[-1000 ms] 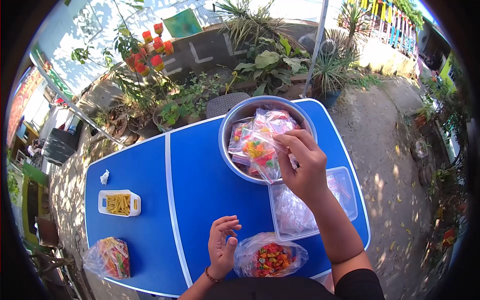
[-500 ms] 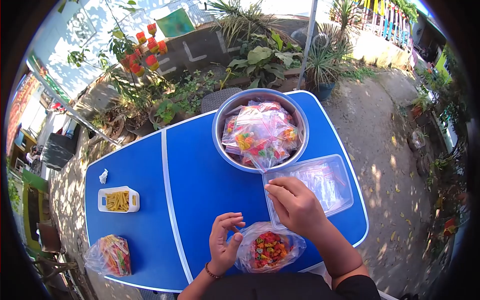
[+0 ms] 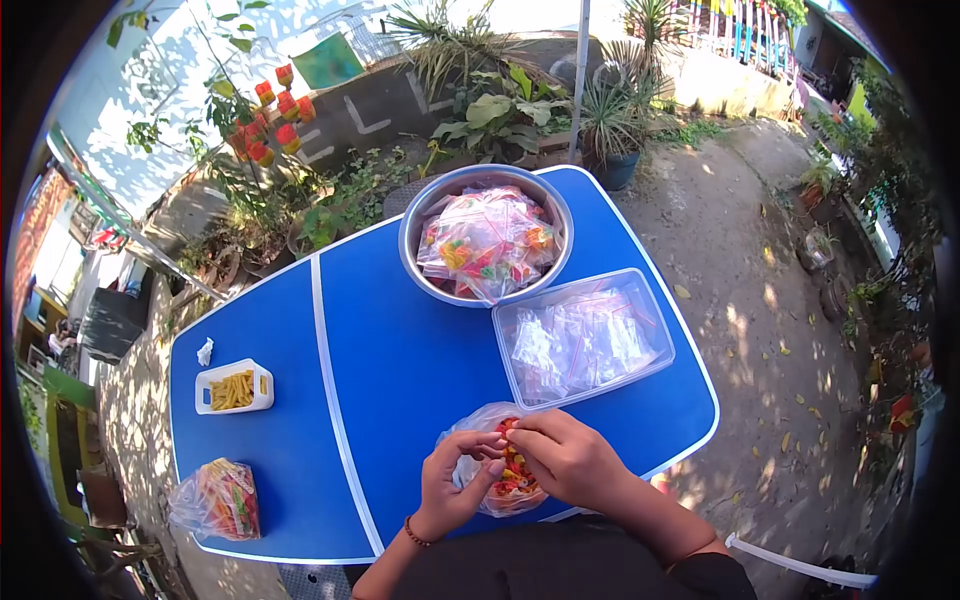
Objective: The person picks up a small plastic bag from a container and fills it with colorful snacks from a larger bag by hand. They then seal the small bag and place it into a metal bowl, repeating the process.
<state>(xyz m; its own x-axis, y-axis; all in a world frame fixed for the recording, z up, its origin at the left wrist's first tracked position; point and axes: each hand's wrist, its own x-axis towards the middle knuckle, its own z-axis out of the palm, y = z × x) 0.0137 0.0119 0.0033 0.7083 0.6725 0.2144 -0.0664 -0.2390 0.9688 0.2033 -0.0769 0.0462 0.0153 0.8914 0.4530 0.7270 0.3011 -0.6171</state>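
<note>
My left hand (image 3: 456, 478) is over the left side of a clear plastic bag (image 3: 495, 412) of small, colourful, twisted pieces (image 3: 515, 472). Its fingers curve to the right, with the thumb apart from them. Close beside its fingertips, my right hand (image 3: 570, 458) is closed in a pinch above the same bag. Whatever sits between the right fingertips is too small or hidden to make out. Just beyond is a clear plastic tub (image 3: 655, 372) with flat, transparent zip bags (image 3: 585, 340) in it.
A metal basin (image 3: 412, 262) heaped with filled zip bags (image 3: 490, 240) stands at the table's far side. Leftward on the blue table (image 3: 420, 370) are a white basket (image 3: 262, 400) of yellow sticks, a crumpled white scrap (image 3: 205, 351) and a bag of coloured sticks (image 3: 222, 500).
My right hand has come down from the tub's near left corner to the bag of colourful pieces, beside my left hand. The view has shifted slightly.
</note>
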